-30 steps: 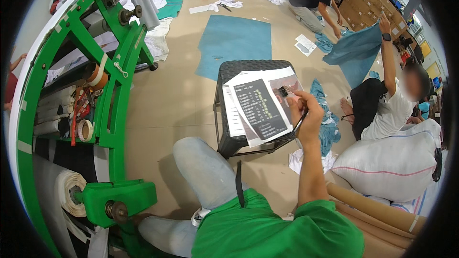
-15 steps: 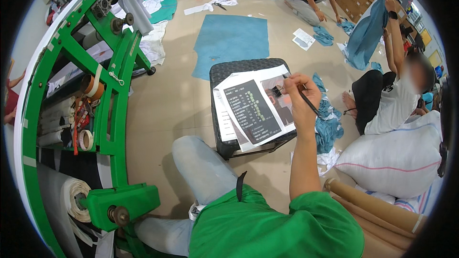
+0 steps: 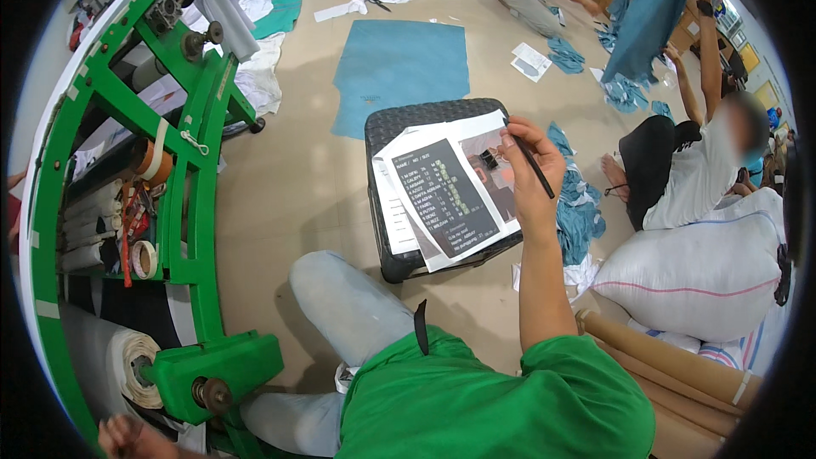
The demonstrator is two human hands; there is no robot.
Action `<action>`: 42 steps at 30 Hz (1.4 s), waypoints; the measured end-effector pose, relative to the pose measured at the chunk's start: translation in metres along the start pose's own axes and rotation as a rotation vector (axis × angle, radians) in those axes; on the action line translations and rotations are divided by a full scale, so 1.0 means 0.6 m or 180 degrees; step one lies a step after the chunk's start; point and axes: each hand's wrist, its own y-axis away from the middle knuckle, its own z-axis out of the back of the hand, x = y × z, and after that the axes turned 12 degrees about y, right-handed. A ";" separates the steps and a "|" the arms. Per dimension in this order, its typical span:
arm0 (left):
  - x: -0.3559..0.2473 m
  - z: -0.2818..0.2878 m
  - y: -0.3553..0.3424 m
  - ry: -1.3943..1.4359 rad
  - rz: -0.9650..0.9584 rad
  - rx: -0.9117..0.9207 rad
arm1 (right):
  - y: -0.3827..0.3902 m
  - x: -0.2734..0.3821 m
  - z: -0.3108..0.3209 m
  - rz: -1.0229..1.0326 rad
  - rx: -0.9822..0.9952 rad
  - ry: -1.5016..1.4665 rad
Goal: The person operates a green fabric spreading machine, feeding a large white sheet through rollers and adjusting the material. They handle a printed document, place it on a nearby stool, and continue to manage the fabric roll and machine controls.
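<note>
Ideally, the pen (image 3: 532,157), pinched in the right hand (image 3: 534,172), is kept light on the sheet (image 3: 450,191) (left hand (image 3: 127,440) state cannot be told), stool (image 3: 399,123) kept steady.

A thin black pen (image 3: 534,163) is being held slanted, its upper end pointing up and to the left over the sheets. A printed paper sheet (image 3: 450,195) with a dark table panel is lying tilted on top of further white sheets, all resting on a black woven stool (image 3: 399,123) that is standing on the floor, just before the person's knee.
</note>
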 end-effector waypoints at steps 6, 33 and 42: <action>0.266 -0.072 0.100 0.1392 0.2074 -0.1684 | 0.014 -0.007 0.031 -0.0229 -0.0151 -0.0026; 0.479 -0.269 0.211 0.0488 0.4358 -0.0314 | 0.068 0.010 0.050 -0.0309 0.0064 0.0050; 0.541 -0.407 0.252 -0.2151 0.1125 0.3219 | 0.102 -0.032 0.012 -0.0721 0.0426 0.0036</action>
